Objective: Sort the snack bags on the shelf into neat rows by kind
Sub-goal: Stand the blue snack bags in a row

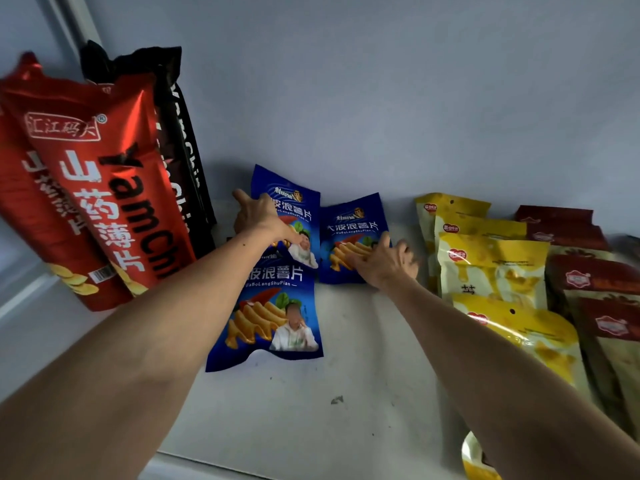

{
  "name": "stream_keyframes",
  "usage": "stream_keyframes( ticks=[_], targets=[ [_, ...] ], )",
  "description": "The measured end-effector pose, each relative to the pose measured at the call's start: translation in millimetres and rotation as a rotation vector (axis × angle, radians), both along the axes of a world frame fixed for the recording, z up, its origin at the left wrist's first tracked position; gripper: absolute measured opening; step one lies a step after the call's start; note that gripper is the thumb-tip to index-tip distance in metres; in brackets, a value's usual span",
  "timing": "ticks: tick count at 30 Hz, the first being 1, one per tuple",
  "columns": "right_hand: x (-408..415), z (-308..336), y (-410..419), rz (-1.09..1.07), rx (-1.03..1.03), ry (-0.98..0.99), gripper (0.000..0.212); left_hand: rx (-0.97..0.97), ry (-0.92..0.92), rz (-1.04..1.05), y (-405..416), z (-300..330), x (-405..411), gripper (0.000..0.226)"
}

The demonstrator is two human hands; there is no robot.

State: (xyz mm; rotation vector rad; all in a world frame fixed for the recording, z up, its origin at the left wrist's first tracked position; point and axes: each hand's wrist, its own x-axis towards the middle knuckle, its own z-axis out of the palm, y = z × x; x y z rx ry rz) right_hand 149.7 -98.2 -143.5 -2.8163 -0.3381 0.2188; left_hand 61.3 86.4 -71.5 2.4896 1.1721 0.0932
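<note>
At the shelf's [363, 393] far left end, against the side wall: two tall red yam-chip bags [93, 188], standing and tilted, overlapping each other. Just behind and right of them, a black yam-chip bag [187, 157], upright in the back left corner.

Next along, toward the back edge: left hand [258, 216], reaching in beside the black bag, thumb raised, fingers gripping the left edge of the rear blue chip bag [294, 206], which leans up against the back wall. Directly in front of it, lying flat mid-shelf and partly under the left forearm, a second blue chip bag [273, 323], its top edge tucked beneath the rear one.

Right of these, a third blue chip bag [349, 233], propped against the back wall, touching the rear bag's right side. Right hand [384, 263] laid on its lower right corner, fingers spread and fairly straight, pressing rather than grasping; whether the thumb hooks behind the bag, cannot tell.

Further right, a row of yellow snack bags [491, 268], overlapping front to back from the back wall toward the front edge. At the right end, alongside them, a row of dark red snack bags [585, 275], likewise overlapping, partly cut off by the frame.
</note>
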Motion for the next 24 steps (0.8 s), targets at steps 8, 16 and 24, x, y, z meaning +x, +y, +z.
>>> stream_keyframes(
  ticks=[8,16,24],
  targets=[
    [13,5,-6,-0.235,0.504,0.218,0.087,-0.049,-0.211,-0.037,-3,3,3,0.109],
    [18,6,-13,-0.346,0.693,0.281,0.037,-0.385,-0.333,0.021,-2,2,4,0.133],
    [26,14,-10,-0.336,0.832,0.070,0.039,-0.643,-0.426,0.022,0,-5,0,0.116]
  ],
)
